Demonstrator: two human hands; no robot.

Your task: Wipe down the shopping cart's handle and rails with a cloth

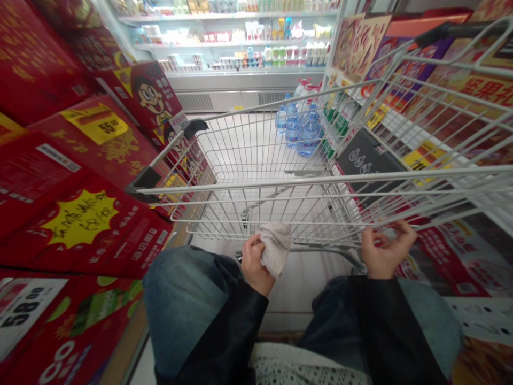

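Observation:
My left hand (252, 264) grips a crumpled off-white cloth (276, 248) against the near end of a wire shopping cart (248, 184). The cloth hangs over the cart's wire edge. My right hand (387, 248) has its fingers curled around the same near wire edge, further right. The cart's basket holds no visible goods, and its handle lies out of view under my hands or hidden by them. Dark sleeves with denim-blue patches cover both forearms.
Stacked red cartons (80, 176) with yellow price tags form a wall close on the left. Printed promotional boxes (452, 107) line the right side. Bottled water (304, 128) stands ahead beyond the cart, before a refrigerated shelf unit (236, 48). A pale floor runs between them.

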